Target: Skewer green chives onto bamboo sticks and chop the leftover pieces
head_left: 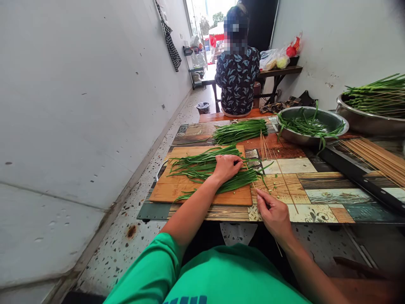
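Note:
My left hand [228, 166] is closed over garlic chives [205, 162] on a wooden cutting board [167, 188]; its fingertips pinch near the stalk ends at the board's right side. A second bunch of chives [236, 182] lies closer to me on the same board. Between finger and thumb, my right hand [274, 214] grips a thin bamboo skewer [254, 184]. That skewer runs from beside my left fingers down past the table's front edge. Just right of the board, several loose skewers [263, 145] rest on the table.
Behind the board lies a larger pile of chives [242, 131]. To the right are a metal bowl of trimmings [305, 139], a knife [360, 177], a skewer bundle [376, 156] and a basin [370, 118] of skewered greens. A person [238, 80] sits beyond the table, back turned.

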`<move>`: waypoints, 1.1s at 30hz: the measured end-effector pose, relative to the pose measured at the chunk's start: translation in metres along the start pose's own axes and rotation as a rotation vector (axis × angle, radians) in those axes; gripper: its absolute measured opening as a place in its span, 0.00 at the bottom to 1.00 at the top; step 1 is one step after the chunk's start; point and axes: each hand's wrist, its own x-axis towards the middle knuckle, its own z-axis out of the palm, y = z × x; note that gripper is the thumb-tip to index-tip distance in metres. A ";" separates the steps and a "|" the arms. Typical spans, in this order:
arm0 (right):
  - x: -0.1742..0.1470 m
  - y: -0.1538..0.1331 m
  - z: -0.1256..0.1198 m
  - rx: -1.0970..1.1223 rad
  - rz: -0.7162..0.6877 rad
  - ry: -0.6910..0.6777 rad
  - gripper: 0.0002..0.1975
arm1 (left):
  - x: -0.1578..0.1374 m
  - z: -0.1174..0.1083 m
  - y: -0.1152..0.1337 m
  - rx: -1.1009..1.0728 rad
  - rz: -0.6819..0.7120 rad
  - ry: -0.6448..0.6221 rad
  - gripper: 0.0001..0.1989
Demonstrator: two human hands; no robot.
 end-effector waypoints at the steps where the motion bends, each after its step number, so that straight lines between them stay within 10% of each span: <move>1: 0.000 0.000 0.000 0.000 0.000 0.002 0.20 | 0.000 0.000 0.000 0.002 0.003 0.000 0.10; 33: 0.002 -0.004 0.000 0.008 0.012 0.001 0.17 | -0.005 0.002 -0.001 0.055 0.041 0.024 0.10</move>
